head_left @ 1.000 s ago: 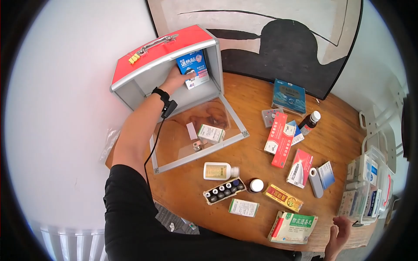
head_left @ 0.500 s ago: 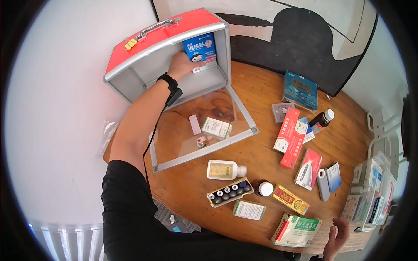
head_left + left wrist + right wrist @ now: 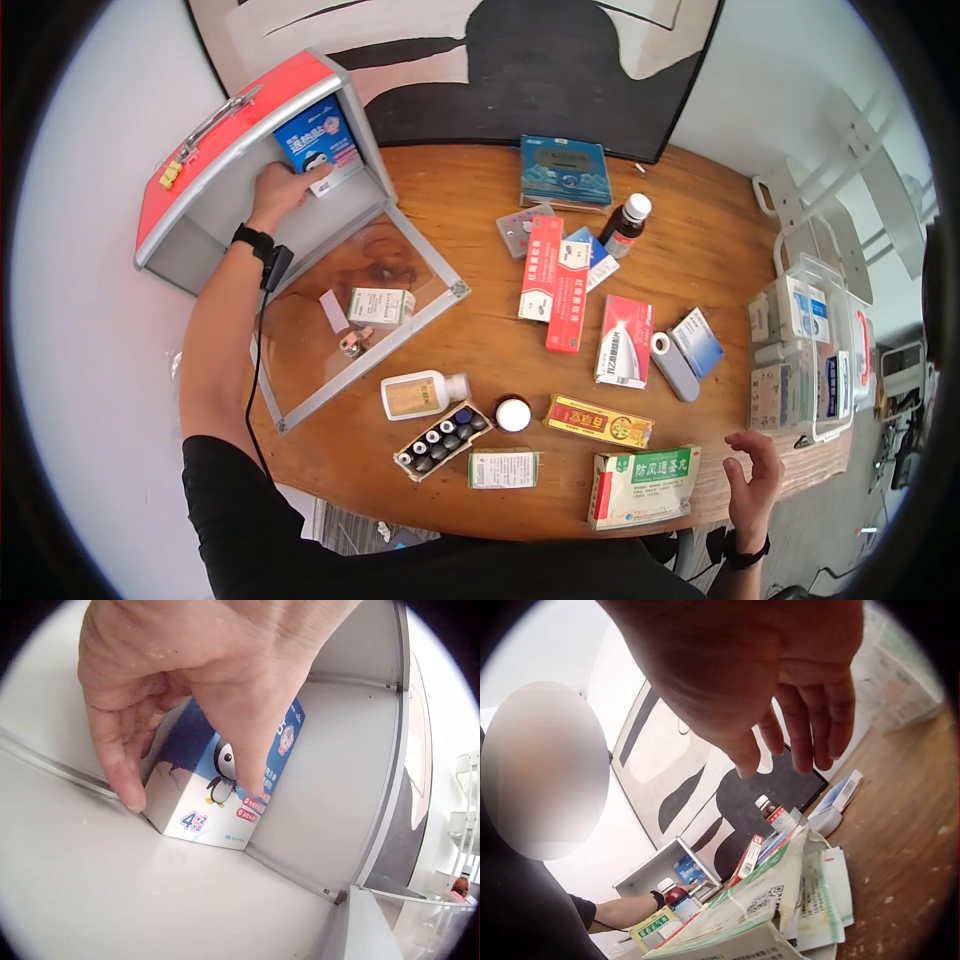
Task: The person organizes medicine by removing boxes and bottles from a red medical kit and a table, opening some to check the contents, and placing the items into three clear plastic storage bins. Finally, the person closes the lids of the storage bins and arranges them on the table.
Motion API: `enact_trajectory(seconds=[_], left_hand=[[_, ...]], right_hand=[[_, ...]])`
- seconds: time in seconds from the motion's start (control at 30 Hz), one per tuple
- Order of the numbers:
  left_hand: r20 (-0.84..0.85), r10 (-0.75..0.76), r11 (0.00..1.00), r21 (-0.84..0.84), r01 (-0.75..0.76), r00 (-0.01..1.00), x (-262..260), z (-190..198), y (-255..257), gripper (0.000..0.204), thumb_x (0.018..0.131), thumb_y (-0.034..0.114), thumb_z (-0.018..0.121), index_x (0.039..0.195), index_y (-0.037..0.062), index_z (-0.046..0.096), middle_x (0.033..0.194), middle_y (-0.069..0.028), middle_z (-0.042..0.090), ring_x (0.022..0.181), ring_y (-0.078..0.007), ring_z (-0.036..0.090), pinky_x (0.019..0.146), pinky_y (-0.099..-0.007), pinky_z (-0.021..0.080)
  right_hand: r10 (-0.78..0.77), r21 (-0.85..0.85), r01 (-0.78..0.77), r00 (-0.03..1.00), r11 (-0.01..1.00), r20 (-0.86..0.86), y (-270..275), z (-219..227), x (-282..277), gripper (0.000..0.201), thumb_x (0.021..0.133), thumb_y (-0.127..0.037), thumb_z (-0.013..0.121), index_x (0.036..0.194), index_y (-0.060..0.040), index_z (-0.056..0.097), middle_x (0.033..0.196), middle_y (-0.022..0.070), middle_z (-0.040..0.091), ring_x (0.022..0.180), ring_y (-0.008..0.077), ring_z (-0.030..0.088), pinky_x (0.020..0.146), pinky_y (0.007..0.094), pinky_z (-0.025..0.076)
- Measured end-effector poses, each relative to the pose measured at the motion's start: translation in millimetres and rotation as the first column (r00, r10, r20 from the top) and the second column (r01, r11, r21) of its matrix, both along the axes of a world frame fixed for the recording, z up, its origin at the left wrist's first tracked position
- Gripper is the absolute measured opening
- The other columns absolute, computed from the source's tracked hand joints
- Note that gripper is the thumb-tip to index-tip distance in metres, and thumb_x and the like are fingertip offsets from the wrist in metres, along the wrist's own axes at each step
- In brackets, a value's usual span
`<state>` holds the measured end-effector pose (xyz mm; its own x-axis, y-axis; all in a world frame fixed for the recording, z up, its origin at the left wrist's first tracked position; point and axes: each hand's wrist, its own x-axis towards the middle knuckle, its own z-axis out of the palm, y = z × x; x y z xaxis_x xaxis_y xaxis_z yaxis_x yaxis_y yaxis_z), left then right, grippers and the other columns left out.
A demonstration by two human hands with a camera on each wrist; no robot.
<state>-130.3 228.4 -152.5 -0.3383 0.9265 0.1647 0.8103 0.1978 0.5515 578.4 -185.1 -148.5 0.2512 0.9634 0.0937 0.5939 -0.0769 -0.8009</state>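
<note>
Inside the red and silver case (image 3: 240, 130), my left hand (image 3: 277, 196) grips a blue and white box (image 3: 318, 145). In the left wrist view the box (image 3: 202, 814) stands upright on the case floor against its inner walls, with the thumb of the left hand (image 3: 217, 682) over its front and the fingers at its side. My right hand (image 3: 755, 485) hangs at the table's right front, fingers loosely bent, holding nothing. Nearest to it lies a green and white box (image 3: 645, 490); in the right wrist view the right hand (image 3: 757, 682) is above the table.
The case's clear lid (image 3: 330, 320) lies folded down with a small box (image 3: 381, 307) on it. Mid-table are a white bottle (image 3: 415, 395), a tray of vials (image 3: 440, 440), red boxes (image 3: 567, 295) and a dark bottle (image 3: 627, 225). A clear container (image 3: 810, 350) stands at the right.
The head view has swung right, so the case appears further left. The left hand stays on the blue and white box inside it. The right hand remains raised and holds nothing.
</note>
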Motion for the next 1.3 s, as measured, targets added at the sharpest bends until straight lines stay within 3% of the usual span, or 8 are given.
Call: enact_trajectory(seconds=[0.5,0.57,0.67,0.8,0.9,0.97,1.1,1.3], left_hand=[[-0.174,0.007,0.987,-0.159,-0.035,0.985,15.8,28.7,-45.6,0.077,0.075,0.072,0.090,0.072,-0.0028,0.073,0.070,-0.0189,0.074,0.065,-0.0306,0.077,0.070,-0.0417,0.063],[-0.581,-0.044,0.999,-0.002,0.053,0.813,41.5,34.0,-78.8,0.069,0.078,0.062,0.091,0.080,-0.0052,0.074,0.086,-0.0267,0.078,0.082,-0.0392,0.079,0.075,-0.0463,0.063],[-0.502,-0.299,0.942,-0.020,0.335,0.812,117.2,60.0,-116.2,0.052,0.085,0.046,0.089,0.086,-0.0036,0.074,0.084,-0.0244,0.076,0.080,-0.0436,0.075,0.073,-0.0487,0.060],[-0.478,-0.539,0.755,0.090,0.649,0.693,214.2,61.5,-75.4,0.064,0.087,0.059,0.085,0.079,-0.0032,0.073,0.076,-0.0204,0.073,0.070,-0.0385,0.073,0.069,-0.0463,0.059],[-0.169,-0.600,0.782,-0.331,0.528,0.782,285.0,72.0,-3.5,0.085,0.085,0.075,0.080,0.073,-0.0093,0.074,0.082,-0.0282,0.076,0.076,-0.0399,0.078,0.072,-0.0451,0.064],[0.049,-0.486,0.790,-0.402,0.462,0.873,315.5,51.8,35.7,0.102,0.075,0.082,0.084,0.118,-0.0104,0.080,0.114,-0.0300,0.078,0.100,-0.0398,0.080,0.082,-0.0450,0.066],[-0.211,-0.670,0.712,-0.453,0.536,0.711,342.6,7.3,91.1,0.132,0.058,0.085,0.091,0.132,-0.0215,0.067,0.132,-0.0330,0.072,0.128,-0.0386,0.072,0.100,-0.0432,0.060],[-0.163,-0.605,0.752,-0.438,0.492,0.780,355.3,8.9,84.0,0.147,0.051,0.064,0.107,0.151,-0.0217,0.041,0.150,-0.0374,0.059,0.139,-0.0419,0.063,0.114,-0.0377,0.053]], right_hand=[[0.142,0.024,-0.152,0.958,0.988,0.249,46.7,59.2,-30.5,0.043,0.082,0.001,0.086,0.123,0.0001,0.071,0.117,0.0140,0.079,0.109,0.0311,0.074,0.100,0.0398,0.056],[0.222,0.031,-0.240,0.931,0.970,0.289,56.5,68.4,-35.6,0.044,0.082,-0.001,0.088,0.122,0.0004,0.072,0.118,0.0148,0.079,0.109,0.0328,0.074,0.098,0.0409,0.057],[0.283,-0.002,-0.295,0.913,0.955,0.296,56.0,70.1,-37.1,0.045,0.080,-0.001,0.089,0.122,0.0003,0.072,0.119,0.0148,0.079,0.109,0.0330,0.075,0.098,0.0412,0.058],[0.273,-0.021,-0.277,0.925,0.961,0.265,41.9,53.0,-38.6,0.045,0.079,0.000,0.088,0.121,-0.0002,0.073,0.118,0.0151,0.079,0.110,0.0327,0.074,0.097,0.0410,0.057],[0.196,-0.004,-0.201,0.949,0.980,0.248,19.7,46.9,-31.7,0.044,0.078,0.002,0.087,0.120,-0.0008,0.072,0.116,0.0148,0.078,0.109,0.0329,0.073,0.097,0.0409,0.056],[0.150,0.012,-0.158,0.959,0.987,0.241,1.3,43.7,-26.8,0.044,0.077,0.003,0.086,0.119,-0.0014,0.072,0.114,0.0144,0.077,0.107,0.0330,0.072,0.097,0.0408,0.056],[0.021,-0.010,-0.019,0.972,1.000,0.233,-27.4,32.1,-10.2,0.043,0.076,0.004,0.083,0.117,-0.0010,0.073,0.112,0.0139,0.076,0.106,0.0321,0.072,0.098,0.0410,0.056],[-0.083,-0.010,0.084,0.996,0.996,0.044,-27.9,9.1,12.7,0.045,0.076,0.007,0.081,0.119,-0.0006,0.073,0.115,0.0141,0.077,0.106,0.0300,0.073,0.097,0.0396,0.057]])
